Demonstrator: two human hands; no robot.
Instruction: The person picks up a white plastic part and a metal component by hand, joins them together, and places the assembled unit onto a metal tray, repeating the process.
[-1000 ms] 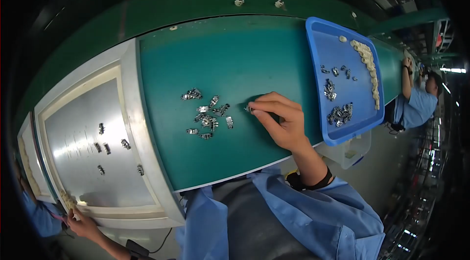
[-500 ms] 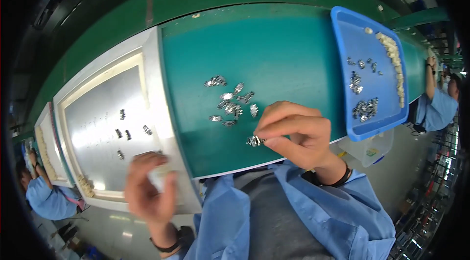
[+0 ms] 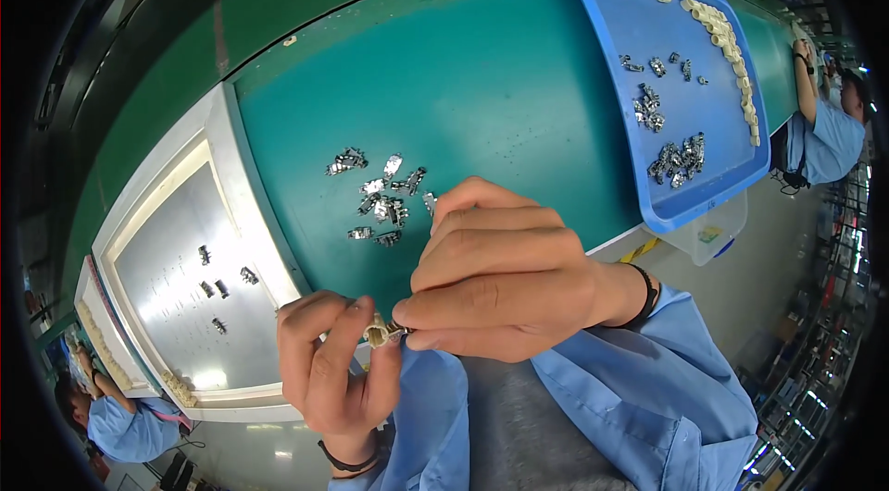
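Observation:
Between the fingertips of my left hand is a small cream ring-shaped plastic part, its hollow end showing. My right hand is closed beside it, pinching a small shiny metal part that is mostly hidden by the fingers. The two parts meet or nearly touch; whether one enters the other I cannot tell. Past my right hand, a loose group of similar metal parts lies on the green work surface.
On the right, a blue tray holds metal parts and a row of cream parts. To the left stands a pale-framed metal plate with several dark metal pieces. A clear bin sits below the tray. Co-workers are at both sides.
My hands have come together near my body: the left moved right with the cream part, the right moved left and nearer with the metal part. The whole view has shifted.

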